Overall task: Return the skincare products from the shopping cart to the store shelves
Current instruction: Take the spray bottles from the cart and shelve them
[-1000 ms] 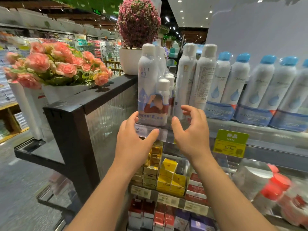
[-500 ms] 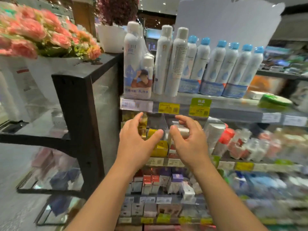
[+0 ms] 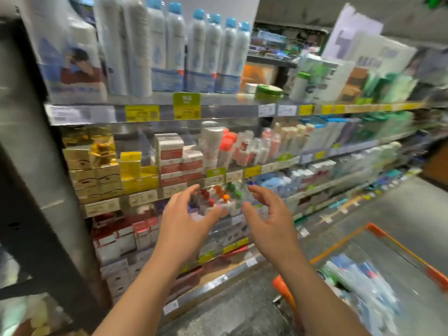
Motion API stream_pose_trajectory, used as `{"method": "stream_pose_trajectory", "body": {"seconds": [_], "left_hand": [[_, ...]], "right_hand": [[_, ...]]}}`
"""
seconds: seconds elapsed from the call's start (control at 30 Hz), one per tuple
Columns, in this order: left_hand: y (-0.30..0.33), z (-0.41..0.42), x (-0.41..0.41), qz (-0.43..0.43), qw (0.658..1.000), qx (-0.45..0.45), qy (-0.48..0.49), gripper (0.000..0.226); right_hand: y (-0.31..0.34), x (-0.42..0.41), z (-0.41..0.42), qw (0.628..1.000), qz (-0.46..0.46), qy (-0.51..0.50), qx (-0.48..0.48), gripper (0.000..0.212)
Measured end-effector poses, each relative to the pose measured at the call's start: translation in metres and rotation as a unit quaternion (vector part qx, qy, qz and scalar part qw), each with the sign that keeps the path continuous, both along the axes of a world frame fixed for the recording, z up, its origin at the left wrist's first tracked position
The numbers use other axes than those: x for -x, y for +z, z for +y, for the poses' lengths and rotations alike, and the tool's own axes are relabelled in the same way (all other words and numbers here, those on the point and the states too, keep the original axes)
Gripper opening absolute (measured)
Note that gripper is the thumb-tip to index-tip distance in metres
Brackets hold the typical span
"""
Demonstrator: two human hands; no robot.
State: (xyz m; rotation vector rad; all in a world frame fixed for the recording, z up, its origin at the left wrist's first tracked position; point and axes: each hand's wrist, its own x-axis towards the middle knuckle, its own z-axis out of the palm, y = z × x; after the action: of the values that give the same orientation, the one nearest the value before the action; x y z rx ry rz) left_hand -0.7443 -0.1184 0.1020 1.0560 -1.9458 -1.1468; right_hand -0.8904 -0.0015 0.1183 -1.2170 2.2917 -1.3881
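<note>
Since the earlier frames the view has swung right and down: the flowers have dropped out, the cart point(image 3: 378, 243) has come into the lower right corner, and both hands have sunk from the top shelf to the level of the third one.

Shelves point(image 3: 218, 110): metal, smooth edges with paper price tags point(image 3: 141, 113), yellow, green and white. Top shelf carries tall white spray cans point(image 3: 135, 44), cylindrical, some with blue caps point(image 3: 175, 8); their tops are cut off by the frame edge at left. Second shelf: gold boxes point(image 3: 94, 166), yellow boxes point(image 3: 135, 173), red-and-white cartons point(image 3: 174, 161), then slim bottles with red caps point(image 3: 225, 144). Dark pillar point(image 3: 36, 166) closes the left side.

Cart: orange rim, clear walls, only partly in frame. Skincare products point(image 3: 358, 284) lie inside it, pale tubes and bottles, too blurred to tell apart. Right half of the shelves is motion-smeared, labels unreadable. Small bottles with coloured caps point(image 3: 220, 195) show between the hands, type unclear.

Left hand point(image 3: 184, 226): raised before the third shelf, fingers spread and lightly bent, thumb out, holding nothing. Right hand point(image 3: 269, 221): same height, palm turned toward the left one, fingers loosely curved, holding nothing. Hands stay apart, touching neither each other nor any product
</note>
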Motion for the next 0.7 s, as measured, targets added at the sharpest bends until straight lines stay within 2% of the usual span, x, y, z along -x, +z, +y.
{"method": "stream_pose_trajectory", "body": {"seconds": [0.17,0.3,0.37,0.5,0.7], "left_hand": [[-0.014,0.032,0.041,-0.006,0.997,-0.013,-0.078,0.065],[-0.028,0.059,0.077,-0.016,0.988,-0.036,-0.150,0.069],[-0.033,0.074,0.097,-0.011,0.981,-0.063,-0.183,0.073],[-0.043,0.104,0.138,-0.027,0.971,-0.053,-0.232,0.059],[-0.057,0.144,0.194,-0.063,0.949,-0.057,-0.305,0.054]], "right_hand": [[-0.017,0.020,0.065,0.995,-0.031,-0.094,-0.001,0.028],[-0.037,0.037,0.110,0.984,-0.049,-0.168,-0.015,0.029],[-0.048,0.047,0.132,0.976,-0.052,-0.210,-0.021,0.030],[-0.071,0.074,0.172,0.957,-0.067,-0.282,-0.023,0.028],[-0.102,0.109,0.226,0.921,-0.131,-0.365,-0.009,0.027]]}}
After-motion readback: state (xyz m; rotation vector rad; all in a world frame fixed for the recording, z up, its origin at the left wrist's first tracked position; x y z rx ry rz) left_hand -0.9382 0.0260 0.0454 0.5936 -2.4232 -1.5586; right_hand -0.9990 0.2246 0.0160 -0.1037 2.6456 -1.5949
